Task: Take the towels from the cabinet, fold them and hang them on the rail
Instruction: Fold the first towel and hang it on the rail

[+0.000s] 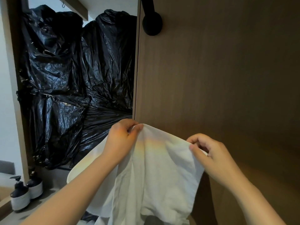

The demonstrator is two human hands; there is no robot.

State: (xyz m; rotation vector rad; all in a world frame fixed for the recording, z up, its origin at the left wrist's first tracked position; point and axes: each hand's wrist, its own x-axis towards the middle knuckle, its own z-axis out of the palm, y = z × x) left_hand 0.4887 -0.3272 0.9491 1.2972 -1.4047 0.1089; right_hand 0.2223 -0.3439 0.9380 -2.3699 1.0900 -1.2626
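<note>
A white towel [159, 168] hangs in front of me, held up by its top edge. My left hand [121, 140] pinches the upper left corner, and my right hand [209, 153] pinches the upper right corner. The cloth sags between the two hands and drapes down out of the frame's bottom. Behind it stands a brown wooden panel [219, 78] with a black round fitting [151, 21] near its top. No other towel can be made out for certain.
Crumpled black plastic sheeting [73, 78] covers the space left of the panel. A white basin rim [76, 171] shows below it. Two dark pump bottles in white holders [24, 194] stand on the counter at lower left.
</note>
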